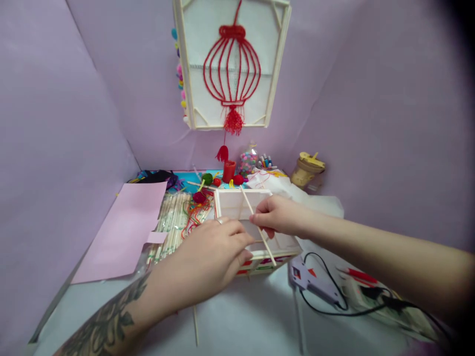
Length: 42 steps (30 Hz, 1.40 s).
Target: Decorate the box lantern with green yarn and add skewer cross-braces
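right hand (276, 216) fingers pinching a thin wooden stick (257, 226) lying diagonally over a white box frame (237, 203), left hand (213, 257) fingers loosely curled, resting on the frame's near edge

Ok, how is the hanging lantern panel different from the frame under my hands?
The hanging lantern panel hangs upright against the purple wall; the wooden frame lies on the table. The panel carries a red yarn lantern design; the frame's visible top shows none. The right hand holds a stick across the frame. Both have pale stick borders.
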Available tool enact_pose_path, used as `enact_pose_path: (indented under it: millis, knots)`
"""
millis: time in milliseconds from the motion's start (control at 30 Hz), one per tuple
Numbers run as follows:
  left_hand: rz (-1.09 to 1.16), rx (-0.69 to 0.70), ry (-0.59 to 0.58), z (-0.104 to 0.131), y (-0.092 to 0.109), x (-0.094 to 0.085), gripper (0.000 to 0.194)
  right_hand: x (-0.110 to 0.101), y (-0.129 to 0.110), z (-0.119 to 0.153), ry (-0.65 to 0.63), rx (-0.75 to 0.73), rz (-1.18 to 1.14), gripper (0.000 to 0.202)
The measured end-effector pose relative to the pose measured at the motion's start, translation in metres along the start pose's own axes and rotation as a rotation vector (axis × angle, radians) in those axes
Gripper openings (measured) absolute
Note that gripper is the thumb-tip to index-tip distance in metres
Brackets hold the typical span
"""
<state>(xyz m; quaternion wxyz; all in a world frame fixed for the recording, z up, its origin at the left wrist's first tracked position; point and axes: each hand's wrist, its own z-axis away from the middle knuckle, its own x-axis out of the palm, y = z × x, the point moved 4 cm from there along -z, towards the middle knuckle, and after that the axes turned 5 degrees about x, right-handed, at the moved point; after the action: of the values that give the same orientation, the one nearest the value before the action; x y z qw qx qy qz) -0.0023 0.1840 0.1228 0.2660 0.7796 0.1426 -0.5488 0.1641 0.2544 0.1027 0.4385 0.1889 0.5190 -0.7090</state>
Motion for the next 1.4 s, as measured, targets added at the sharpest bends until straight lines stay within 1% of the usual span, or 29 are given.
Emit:
enact_pose_path:
  millis: [100,167,300,467,667,800,1000,1067,1200,1400]
  knots:
    - [0.043,0.014,0.054,0.003,-0.002,0.001,0.023,0.003,0.0,-0.001,-0.016,0.012,0.022,0.033]
    - [0.043,0.027,0.065,0.005,-0.004,0.003,0.024,0.003,-0.002,-0.001,-0.023,0.018,0.034,0.033]
    - [0.032,0.055,0.071,0.004,-0.008,0.006,0.026,0.003,-0.005,0.0,-0.037,0.041,0.048,0.034]
    - [0.021,0.095,0.069,-0.001,-0.009,0.012,0.031,0.001,-0.007,0.0,-0.022,0.083,0.063,0.034]
    - [-0.017,0.144,0.085,-0.002,-0.008,0.02,0.034,-0.002,-0.014,0.004,-0.027,0.119,0.083,0.042]
    - [-0.013,0.148,0.077,-0.002,-0.006,0.02,0.035,-0.002,-0.017,0.005,-0.02,0.116,0.088,0.04]
    - [0.007,0.15,0.063,-0.002,-0.004,0.02,0.042,0.0,-0.014,0.002,-0.016,0.092,0.084,0.036]
    - [0.009,0.152,0.067,-0.003,-0.003,0.02,0.041,0.0,-0.013,0.001,-0.023,0.076,0.078,0.034]
    - [0.027,0.138,0.06,-0.003,-0.001,0.021,0.03,0.0,-0.011,0.0,-0.061,0.067,0.093,0.029]
    - [0.024,0.146,0.058,-0.002,0.001,0.022,0.048,0.002,-0.013,-0.001,-0.074,0.056,0.113,0.024]
